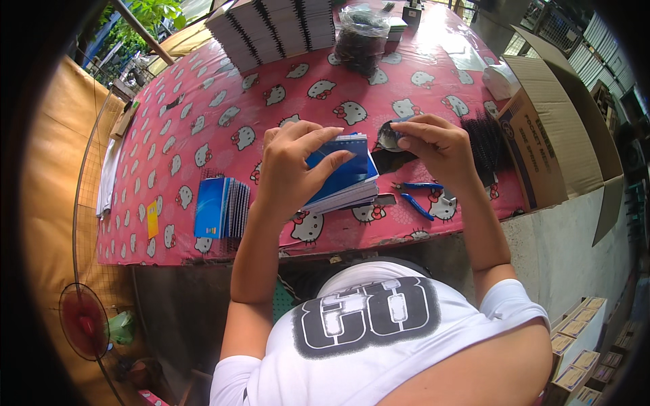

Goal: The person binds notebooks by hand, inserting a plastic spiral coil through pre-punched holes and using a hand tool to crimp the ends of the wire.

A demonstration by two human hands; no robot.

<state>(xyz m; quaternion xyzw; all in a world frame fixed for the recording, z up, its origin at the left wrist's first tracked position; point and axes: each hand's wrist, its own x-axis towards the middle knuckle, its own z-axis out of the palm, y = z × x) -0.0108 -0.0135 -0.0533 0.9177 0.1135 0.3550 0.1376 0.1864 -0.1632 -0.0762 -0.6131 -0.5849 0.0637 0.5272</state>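
Observation:
A stack of small pocket notebooks with blue covers [338,177] lies in front of me near the table's front edge. My left hand [298,152] is at its upper left, with the thumb over the top cover and the index finger along the far edge, gripping the top notebook. To the right, my right hand [433,139] is raised beside the stack, thumb and fingertips pinched together. A small dark thing shows at those fingertips, too unclear to name. Below that hand lie blue-handled cutting pliers [421,187]. Black spiral binding coils [482,145] are heaped farther right.
Bound blue notebooks [211,208] stand left of the stack, near a yellow card [152,220]. Tall piles of spiral notebooks [271,34] and a plastic bag of black coils [362,44] are at the back. An opened cardboard box [552,149] borders the right side.

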